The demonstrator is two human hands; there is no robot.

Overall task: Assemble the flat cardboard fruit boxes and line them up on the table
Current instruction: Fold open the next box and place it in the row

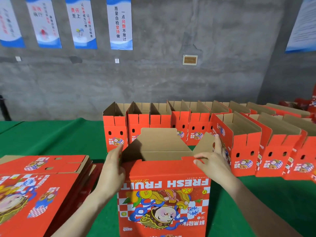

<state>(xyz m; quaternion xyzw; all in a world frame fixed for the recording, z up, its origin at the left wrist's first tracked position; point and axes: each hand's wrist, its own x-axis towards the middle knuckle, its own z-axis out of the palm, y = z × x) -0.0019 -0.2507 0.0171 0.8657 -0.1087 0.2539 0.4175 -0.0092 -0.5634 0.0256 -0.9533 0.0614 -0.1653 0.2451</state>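
On table | box upright | print inverted | open end upward

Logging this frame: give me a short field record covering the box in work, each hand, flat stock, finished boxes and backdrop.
box in work: red box standing on the green table, top flaps open, print inverted to the camera
left hand: flat against the box's left flap
right hand: fingers straight on the right flap, thumb at the near panel's edge
flat stock: flat boxes stacked at left
finished: assembled boxes in rows behind and to the right, open-topped
backdrop: posters on a grey wall
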